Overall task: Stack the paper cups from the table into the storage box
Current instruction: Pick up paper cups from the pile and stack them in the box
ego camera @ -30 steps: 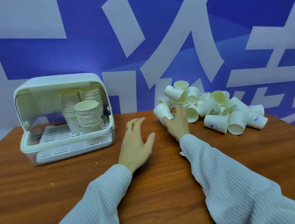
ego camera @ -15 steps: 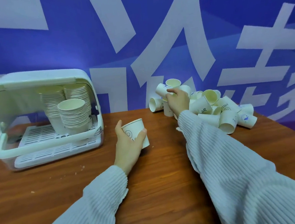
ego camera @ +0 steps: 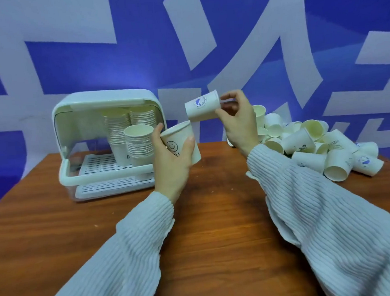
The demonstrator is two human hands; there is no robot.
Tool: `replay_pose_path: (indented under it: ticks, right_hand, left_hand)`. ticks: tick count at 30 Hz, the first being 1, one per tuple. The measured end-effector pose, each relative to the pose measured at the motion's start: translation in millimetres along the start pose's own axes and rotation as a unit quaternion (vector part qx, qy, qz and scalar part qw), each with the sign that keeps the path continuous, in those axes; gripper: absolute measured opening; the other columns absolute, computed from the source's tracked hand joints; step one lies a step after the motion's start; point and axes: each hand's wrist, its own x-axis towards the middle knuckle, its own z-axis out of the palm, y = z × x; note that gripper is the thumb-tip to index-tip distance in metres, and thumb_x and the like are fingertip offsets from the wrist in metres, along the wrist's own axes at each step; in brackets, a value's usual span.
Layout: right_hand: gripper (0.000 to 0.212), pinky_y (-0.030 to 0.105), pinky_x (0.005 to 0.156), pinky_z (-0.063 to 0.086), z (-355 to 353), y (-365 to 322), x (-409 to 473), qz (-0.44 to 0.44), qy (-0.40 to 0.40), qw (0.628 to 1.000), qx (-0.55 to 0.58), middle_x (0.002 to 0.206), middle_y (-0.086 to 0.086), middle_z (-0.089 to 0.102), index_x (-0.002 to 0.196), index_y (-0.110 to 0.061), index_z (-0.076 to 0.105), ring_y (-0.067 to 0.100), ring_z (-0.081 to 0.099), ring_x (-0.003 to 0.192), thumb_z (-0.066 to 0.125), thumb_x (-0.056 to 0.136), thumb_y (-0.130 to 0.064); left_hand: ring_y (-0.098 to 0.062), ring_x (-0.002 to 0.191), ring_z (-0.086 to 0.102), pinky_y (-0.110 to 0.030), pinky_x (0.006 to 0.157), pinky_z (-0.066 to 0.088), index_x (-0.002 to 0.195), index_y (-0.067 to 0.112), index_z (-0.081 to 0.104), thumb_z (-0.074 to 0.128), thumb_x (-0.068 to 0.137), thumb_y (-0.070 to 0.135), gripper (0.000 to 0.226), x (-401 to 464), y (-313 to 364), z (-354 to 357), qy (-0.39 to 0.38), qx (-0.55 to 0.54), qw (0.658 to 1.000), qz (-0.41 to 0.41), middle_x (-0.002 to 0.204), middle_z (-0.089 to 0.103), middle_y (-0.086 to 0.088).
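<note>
Two hands are raised over the brown wood-grain table in the head view, each with a white paper cup. The left hand, in a ribbed pale grey sleeve, wraps thumb and fingers round a white paper cup with a smiley face, held roughly upright with its mouth tipped up and to the left. The right hand pinches the rim of a white paper cup with a blue emblem, which lies tilted on its side, its base pointing left and down toward the mouth of the smiley cup; the two cups are close but apart.

Behind the left hand stands the white plastic storage box with a rounded lid and slatted tray, open toward the camera. Inside it are three tall stacks of nested paper cups, two at the back and a shorter one in front. The left hand and its cup cover the box's right front corner.

On the right of the table lies a loose heap of white paper cups, tumbled on their sides, mouths facing many ways. The right sleeve and wrist hide the heap's near left edge. A blue wall banner with large white strokes fills the background.
</note>
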Motion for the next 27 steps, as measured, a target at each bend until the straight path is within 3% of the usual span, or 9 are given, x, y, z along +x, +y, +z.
replay_pose_path:
  ticks: [4,7,9,12,17,20,23,25,27]
  right_hand:
    - [0.029,0.025,0.09,0.055,52.4,-35.8,-6.4,-0.084,-0.077,0.993,-0.006,0.099,-0.009,0.075,0.12,-0.023,0.067,0.003,0.069,0.094,0.065,0.094,-0.012]
    - [0.029,0.023,0.09,0.052,84.9,-54.3,-5.8,-0.118,-0.127,0.984,-0.032,0.104,-0.008,0.076,0.12,-0.023,0.072,0.004,0.068,0.1,0.062,0.096,-0.011]
    - [0.032,0.026,0.093,0.051,103.6,-59.3,-2.7,-0.123,-0.18,0.973,-0.077,0.109,-0.003,0.076,0.121,-0.024,0.074,0.009,0.068,0.103,0.059,0.097,-0.007]
    - [0.04,0.035,0.102,0.051,125.0,-62.0,2.0,-0.118,-0.283,0.939,-0.158,0.121,-0.002,0.074,0.124,-0.025,0.074,0.016,0.067,0.113,0.054,0.096,-0.005]
    - [0.051,0.043,0.102,0.048,134.9,-64.8,-1.6,-0.158,-0.346,0.885,-0.269,0.13,0.008,0.069,0.133,-0.029,0.069,0.031,0.061,0.121,0.046,0.095,-0.004]
    - [0.056,0.047,0.101,0.048,133.9,-60.3,-5.4,-0.189,-0.356,0.863,-0.306,0.125,0.011,0.069,0.138,-0.031,0.065,0.035,0.061,0.117,0.042,0.093,-0.008]
    - [0.056,0.052,0.098,0.048,133.3,-53.1,-12.3,-0.212,-0.418,0.813,-0.347,0.121,0.014,0.067,0.144,-0.019,0.056,0.037,0.06,0.113,0.036,0.092,-0.019]
    - [0.063,0.05,0.102,0.044,135.3,-50.5,-18.7,-0.239,-0.446,0.767,-0.394,0.137,0.014,0.061,0.158,-0.015,0.036,0.035,0.055,0.119,0.04,0.097,-0.026]
    - [0.069,0.046,0.107,0.039,138.1,-48.5,-22.5,-0.266,-0.444,0.76,-0.393,0.14,0.013,0.057,0.161,-0.014,0.029,0.033,0.05,0.124,0.05,0.097,-0.027]
  left_hand:
    - [0.001,0.109,0.051,-0.008,0.089,0.038,0.149,0.024,0.033,0.075,0.09,0.033,0.073,15.8,7.6,-50.9,0.097,0.03,0.995,0.02,0.122,0.047,0.024]
    - [-0.009,0.117,0.051,-0.019,0.097,0.04,0.148,0.024,0.033,0.075,0.09,0.033,0.072,20.7,8.5,-84.7,0.135,0.034,0.99,0.017,0.129,0.05,0.009]
    - [-0.006,0.112,0.05,-0.021,0.098,0.04,0.148,0.025,0.032,0.075,0.09,0.033,0.073,20.9,9.0,-100.6,0.147,0.045,0.988,0.012,0.131,0.047,0.006]
    - [0.006,0.104,0.05,-0.005,0.085,0.037,0.15,0.026,0.031,0.075,0.09,0.035,0.075,22.3,6.5,-118.0,0.157,0.063,0.986,0.013,0.129,0.046,0.01]
    - [-0.012,0.119,0.052,-0.013,0.086,0.039,0.148,0.029,0.032,0.074,0.088,0.042,0.075,31.6,3.6,-133.7,0.165,0.085,0.983,0.015,0.135,0.052,0.005]
    - [-0.011,0.116,0.051,-0.012,0.08,0.037,0.147,0.029,0.033,0.073,0.09,0.041,0.072,37.8,4.6,-135.4,0.166,0.085,0.982,0.019,0.131,0.052,0.006]
    - [-0.009,0.112,0.051,-0.013,0.084,0.038,0.147,0.027,0.035,0.074,0.088,0.04,0.072,45.5,6.1,-133.2,0.167,0.08,0.982,0.023,0.125,0.051,0.009]
    - [-0.009,0.111,0.051,-0.003,0.079,0.037,0.144,0.023,0.039,0.077,0.087,0.037,0.07,51.6,7.2,-131.4,0.161,0.088,0.982,0.038,0.122,0.051,0.009]
    - [-0.011,0.113,0.053,-0.003,0.082,0.04,0.142,0.02,0.041,0.078,0.086,0.034,0.068,57.9,10.1,-129.2,0.151,0.093,0.983,0.053,0.125,0.052,0.006]
